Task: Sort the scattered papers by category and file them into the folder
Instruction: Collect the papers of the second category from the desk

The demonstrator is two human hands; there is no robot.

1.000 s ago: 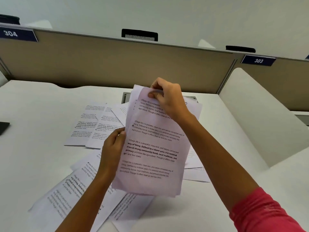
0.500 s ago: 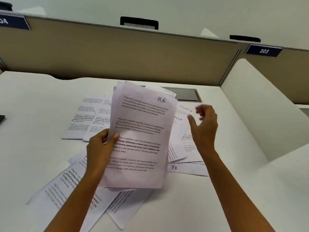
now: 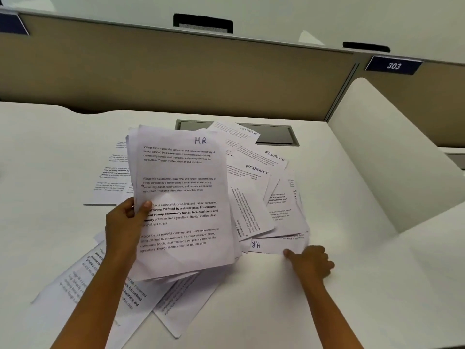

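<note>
a stack (image 3: 181, 197) of printed sheets is gripped at its left edge by the fingers of the left hand (image 3: 125, 222), the thumb laid on the top page and the rest curled behind. the stack is held tilted above the counter (image 3: 276, 311), and its top page is marked "hr" by hand. the right hand (image 3: 312, 263) is set low on the counter with its fingers curled, one tip touching the near corner of an hr sheet (image 3: 271, 244) that lies upside down; whether that corner is pinched cannot be told. just beyond it, two finance sheets (image 3: 254, 177) are overlapped with other pages and partly hidden by the stack. a sports sheet (image 3: 236, 132) is laid farther back, over a grey hatch (image 3: 276, 137) sunk in the counter. near sheets (image 3: 83, 280) are spread under the left forearm, and far sheets (image 3: 113, 177) are seen left of the stack. the counter is closed behind by a tan partition (image 3: 176, 71) and on the right by a white divider (image 3: 392, 152). a plate (image 3: 393, 66) reading 303 is fixed to the partition.
</note>
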